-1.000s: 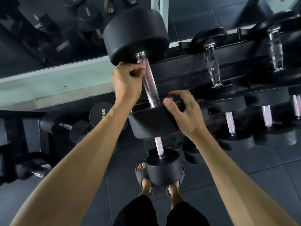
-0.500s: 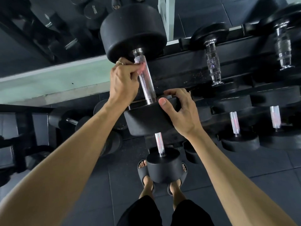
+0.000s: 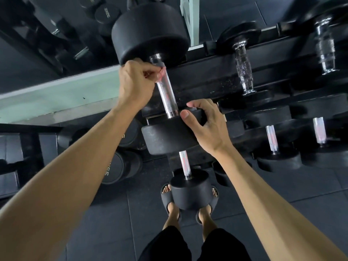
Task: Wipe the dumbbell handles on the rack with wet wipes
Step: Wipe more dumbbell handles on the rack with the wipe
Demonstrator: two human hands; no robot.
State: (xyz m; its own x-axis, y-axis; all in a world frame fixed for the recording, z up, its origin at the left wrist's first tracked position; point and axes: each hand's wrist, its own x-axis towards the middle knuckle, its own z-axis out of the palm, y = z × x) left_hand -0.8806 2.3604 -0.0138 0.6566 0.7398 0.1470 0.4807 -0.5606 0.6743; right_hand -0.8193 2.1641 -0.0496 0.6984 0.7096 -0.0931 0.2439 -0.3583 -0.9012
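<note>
The left hand [image 3: 135,81] is curled around the upper end of the dumbbell handle [image 3: 166,93], just under the far weight head [image 3: 150,32]; whether a wipe sits inside the fist cannot be told. The knurled chrome handle slants down from that hand toward the right hand [image 3: 205,125], which grips the rim of the near weight head [image 3: 169,138], thumb on top beside the handle's lower end. Right of both hands, further dumbbells [image 3: 243,68] lie on the rack [image 3: 211,72].

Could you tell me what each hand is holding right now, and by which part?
The left hand grips the dumbbell handle at its upper end; the right hand holds the same dumbbell's lower weight head at the rim.
</note>
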